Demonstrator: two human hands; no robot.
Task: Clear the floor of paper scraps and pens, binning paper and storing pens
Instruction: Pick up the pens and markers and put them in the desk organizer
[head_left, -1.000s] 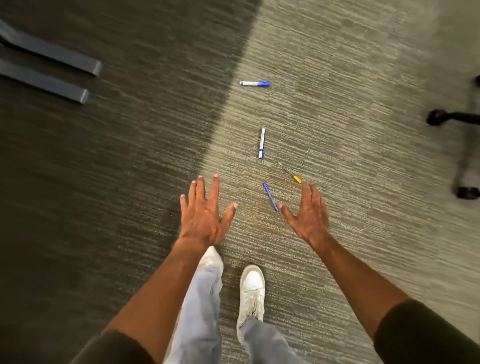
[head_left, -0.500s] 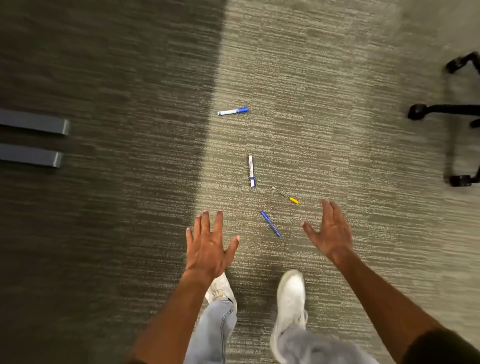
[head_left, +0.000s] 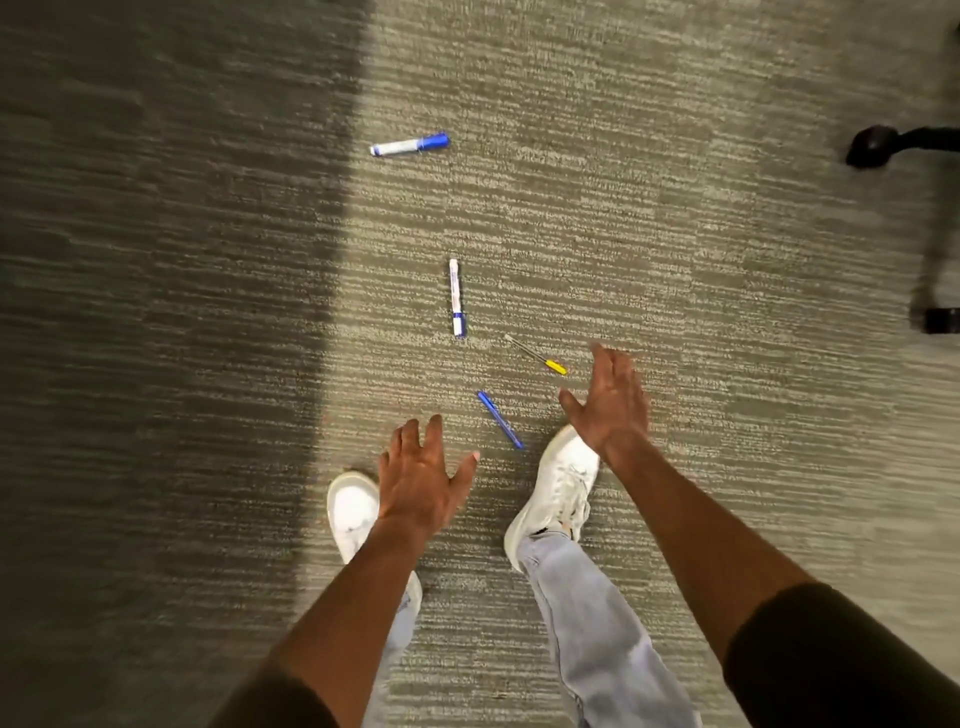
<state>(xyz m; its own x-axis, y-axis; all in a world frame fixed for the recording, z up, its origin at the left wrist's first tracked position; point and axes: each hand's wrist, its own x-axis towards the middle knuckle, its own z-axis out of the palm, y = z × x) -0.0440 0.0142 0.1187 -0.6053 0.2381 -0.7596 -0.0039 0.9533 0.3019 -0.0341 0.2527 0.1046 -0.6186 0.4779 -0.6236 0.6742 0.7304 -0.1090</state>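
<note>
The left part of the view is taken up by a darker band of carpet (head_left: 156, 364), with nothing lying on it. At its inner edge, low in the view, a white left shoe (head_left: 353, 512) is planted on the floor. Directly above that shoe the left hand (head_left: 421, 478) is held out palm down, fingers spread and thumb out to the side; nothing is gripped in it and no pen is touched.

On the lighter carpet, well ahead of the hands, a white marker with a blue cap (head_left: 410, 145) is laid almost crosswise. Nearer, a second white and blue marker (head_left: 456, 298) is laid pointing straight away from the person. Just beside the left thumb and between the two hands, a thin blue pen (head_left: 500, 419) is laid diagonally, its lower end close to the toe of the right shoe (head_left: 558, 491). To its upper right a slim pen with a yellow end (head_left: 536, 355) is found, the yellow end near the fingertips of the right hand (head_left: 610, 405).

That hand is stretched forward, fingers extended and thumb apart, holding nothing. Pale jeans (head_left: 592, 623) are seen below it. At the far right edge, black chair legs with casters (head_left: 872, 145) are partly shown.
</note>
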